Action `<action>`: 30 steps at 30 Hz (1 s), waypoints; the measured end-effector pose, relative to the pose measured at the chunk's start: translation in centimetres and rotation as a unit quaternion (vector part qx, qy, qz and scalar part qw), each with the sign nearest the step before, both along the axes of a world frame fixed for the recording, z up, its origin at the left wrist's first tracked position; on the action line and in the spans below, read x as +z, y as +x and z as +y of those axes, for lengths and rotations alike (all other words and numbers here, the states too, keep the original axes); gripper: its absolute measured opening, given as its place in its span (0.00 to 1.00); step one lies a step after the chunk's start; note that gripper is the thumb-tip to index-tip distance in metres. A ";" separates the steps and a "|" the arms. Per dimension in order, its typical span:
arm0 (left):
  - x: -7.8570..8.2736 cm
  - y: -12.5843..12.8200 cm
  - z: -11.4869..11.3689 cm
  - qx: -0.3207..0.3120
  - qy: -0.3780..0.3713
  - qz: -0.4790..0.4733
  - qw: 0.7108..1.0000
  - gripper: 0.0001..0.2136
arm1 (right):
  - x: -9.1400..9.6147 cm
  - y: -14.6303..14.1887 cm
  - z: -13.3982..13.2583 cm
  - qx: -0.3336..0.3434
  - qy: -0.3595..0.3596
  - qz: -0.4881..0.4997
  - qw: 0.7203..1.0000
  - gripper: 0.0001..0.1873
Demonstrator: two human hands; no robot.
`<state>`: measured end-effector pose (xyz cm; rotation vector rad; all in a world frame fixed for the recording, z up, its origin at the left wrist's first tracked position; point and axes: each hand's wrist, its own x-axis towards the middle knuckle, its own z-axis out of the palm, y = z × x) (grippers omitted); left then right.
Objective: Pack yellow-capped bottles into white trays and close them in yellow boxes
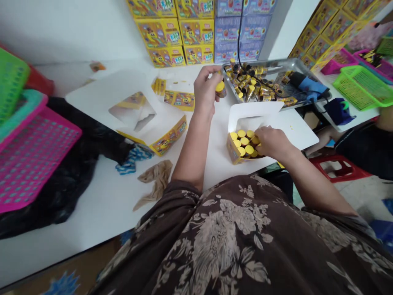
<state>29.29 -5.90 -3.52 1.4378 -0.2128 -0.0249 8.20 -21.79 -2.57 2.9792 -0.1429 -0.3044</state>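
My left hand (205,88) is raised beside the metal tray, its fingers closed around a small yellow-capped tube (220,87). In front of me stands an open carton (233,152) with its white lid flap up. Inside it, several yellow-capped tubes (244,141) stand upright in rows, caps on top. My right hand (272,141) reaches into the carton's right side with curled fingers, touching the tubes there. What those fingertips grip is hidden. Loose tubes (252,89) lie jumbled in the metal tray (296,63).
A blue tool (310,84) with a black cord rests in the tray. Left are another open carton (167,137), a tan cloth (158,180) and a pink basket (37,159). Stacked yellow boxes (166,37) line the wall. Another person's leg (321,139) shows at right.
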 end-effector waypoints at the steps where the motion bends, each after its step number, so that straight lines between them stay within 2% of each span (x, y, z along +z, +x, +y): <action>1: 0.3 -0.1 0.0 0.007 -0.019 -0.005 1.000 0.13 | -0.2 0.0 0.0 -0.009 0.005 -0.002 1.000 0.20; 5: 0.7 0.1 0.1 0.011 -0.051 -0.009 0.999 0.11 | -1.3 0.0 -0.6 -0.070 0.043 -0.022 0.996 0.22; 8: 0.4 0.6 0.2 0.004 -0.039 -0.005 0.999 0.13 | -2.2 0.1 -1.3 -0.111 0.141 -0.049 0.982 0.23; 11: 0.3 1.0 0.3 -0.010 -0.049 -0.006 0.999 0.14 | -2.9 0.0 -2.2 -0.149 0.255 -0.078 0.952 0.26; 14: 0.4 1.2 0.3 -0.024 -0.058 0.007 0.998 0.14 | -3.1 -0.7 -3.1 -0.189 0.336 -0.118 0.915 0.18; 16: 0.6 1.2 0.3 -0.034 -0.065 0.017 0.997 0.13 | -2.8 -1.5 -3.4 -0.207 0.361 -0.159 0.895 0.12; 19: 1.1 1.2 0.2 -0.040 -0.081 0.031 0.995 0.13 | -2.1 -2.4 -3.4 -0.212 0.370 -0.185 0.885 0.21; 25: 1.5 0.7 0.3 -0.042 -0.106 0.051 0.992 0.14 | -1.8 -2.2 -2.0 -0.218 0.383 -0.126 0.889 0.33; 30: 0.8 1.4 0.4 -0.057 -0.126 0.043 0.989 0.13 | -2.4 -2.3 -1.7 -0.205 0.487 -0.126 0.840 0.39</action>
